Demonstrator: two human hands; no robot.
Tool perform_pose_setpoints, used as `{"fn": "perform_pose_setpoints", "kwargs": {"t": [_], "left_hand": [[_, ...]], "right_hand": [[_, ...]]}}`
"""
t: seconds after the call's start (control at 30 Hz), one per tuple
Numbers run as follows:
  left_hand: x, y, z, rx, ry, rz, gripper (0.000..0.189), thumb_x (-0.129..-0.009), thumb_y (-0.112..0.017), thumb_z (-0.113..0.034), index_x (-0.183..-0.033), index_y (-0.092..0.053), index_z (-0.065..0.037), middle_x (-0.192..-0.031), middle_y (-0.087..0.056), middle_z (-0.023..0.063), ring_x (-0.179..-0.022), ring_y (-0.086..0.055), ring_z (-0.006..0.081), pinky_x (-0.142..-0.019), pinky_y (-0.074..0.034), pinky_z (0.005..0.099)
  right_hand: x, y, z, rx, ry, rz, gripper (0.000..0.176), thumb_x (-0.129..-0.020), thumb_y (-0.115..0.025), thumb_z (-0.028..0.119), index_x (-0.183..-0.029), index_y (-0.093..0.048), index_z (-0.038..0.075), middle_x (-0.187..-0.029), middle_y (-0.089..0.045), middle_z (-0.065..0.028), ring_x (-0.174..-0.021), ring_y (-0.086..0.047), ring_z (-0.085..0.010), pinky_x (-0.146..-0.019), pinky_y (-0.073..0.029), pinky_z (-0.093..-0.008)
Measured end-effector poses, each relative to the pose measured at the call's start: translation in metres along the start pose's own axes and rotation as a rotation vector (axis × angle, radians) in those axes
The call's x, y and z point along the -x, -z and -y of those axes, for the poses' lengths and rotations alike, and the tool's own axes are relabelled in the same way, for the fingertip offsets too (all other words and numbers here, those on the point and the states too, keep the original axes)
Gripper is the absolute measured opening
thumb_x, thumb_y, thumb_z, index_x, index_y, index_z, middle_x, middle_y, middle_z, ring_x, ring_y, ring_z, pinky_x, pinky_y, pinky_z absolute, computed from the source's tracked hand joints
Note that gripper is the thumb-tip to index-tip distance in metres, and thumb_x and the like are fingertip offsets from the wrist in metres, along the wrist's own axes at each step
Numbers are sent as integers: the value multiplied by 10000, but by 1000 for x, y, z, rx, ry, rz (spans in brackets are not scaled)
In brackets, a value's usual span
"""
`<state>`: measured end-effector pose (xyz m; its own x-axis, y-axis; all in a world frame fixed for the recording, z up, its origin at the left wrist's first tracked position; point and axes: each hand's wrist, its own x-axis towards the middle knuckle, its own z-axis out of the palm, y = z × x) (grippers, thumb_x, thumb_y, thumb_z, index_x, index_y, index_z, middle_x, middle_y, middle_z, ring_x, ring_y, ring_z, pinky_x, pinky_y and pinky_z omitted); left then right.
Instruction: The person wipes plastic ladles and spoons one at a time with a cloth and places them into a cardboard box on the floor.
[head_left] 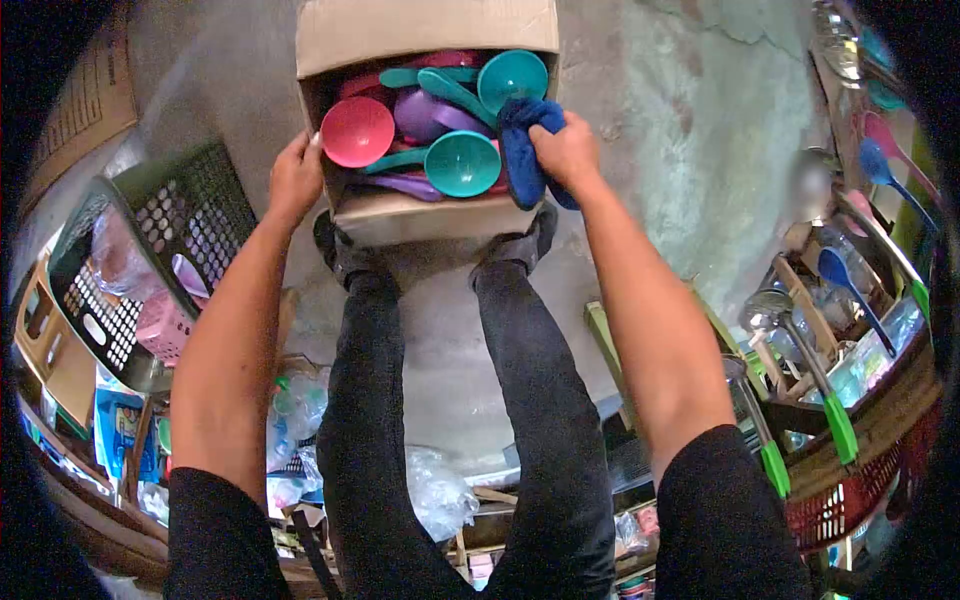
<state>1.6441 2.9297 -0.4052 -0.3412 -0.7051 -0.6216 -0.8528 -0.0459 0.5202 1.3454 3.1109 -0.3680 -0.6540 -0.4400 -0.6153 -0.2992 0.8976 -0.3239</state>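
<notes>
An open cardboard box (425, 30) sits on the floor by my feet, full of plastic ladles. On top lie a pinkish-red ladle (358, 132), a teal ladle (463, 164) and another teal ladle (512, 82), with a purple ladle (420, 115) between them. My left hand (297, 180) is closed on the box's left edge, close to the red bowl; its fingertips are partly hidden. My right hand (567, 150) grips a dark blue cloth (522, 150), which hangs over the box's right side and touches the upper teal ladle.
At left stands a dark green perforated basket (190, 205) with a pink basket (165, 328) inside. Metal ladles with green handles (838, 425) and blue spoons (848, 275) lie on a rack at right. Clear plastic bags (437, 495) lie behind my legs.
</notes>
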Motion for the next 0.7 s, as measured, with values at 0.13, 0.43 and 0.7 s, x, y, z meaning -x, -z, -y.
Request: {"fn": "perform_pose_setpoints", "kwargs": {"t": [0.13,0.43,0.7], "left_hand": [[-8,-12,14,-125,-16,-133,520,-862,-492,-376,-1215,-467,5,-1158,-524,241,-1081,-499,373,-914,-385,402],[68,-46,-123,-405,-423,74,569,-651,-725,-395,-1078,-529,-76,-993,-539,168,-948,-514,337,-795,-429,437],[50,-59,-131,-272,-269,67,152,-752,-512,-122,-866,-501,-22,-833,-605,203,-799,-589,387,-710,-451,487]], "right_hand": [[-7,-13,-12,-71,-4,-19,303,-688,-624,289,-899,-637,72,-901,-631,-193,-872,-596,-363,-773,-467,-431],[109,24,-15,-391,-95,2,248,-714,-635,210,-881,-614,28,-778,-641,-156,-724,-622,-260,-684,-474,-362],[185,10,-33,-550,-276,32,243,-734,-655,174,-924,-631,24,-808,-658,-99,-728,-615,-191,-683,-470,-321]]}}
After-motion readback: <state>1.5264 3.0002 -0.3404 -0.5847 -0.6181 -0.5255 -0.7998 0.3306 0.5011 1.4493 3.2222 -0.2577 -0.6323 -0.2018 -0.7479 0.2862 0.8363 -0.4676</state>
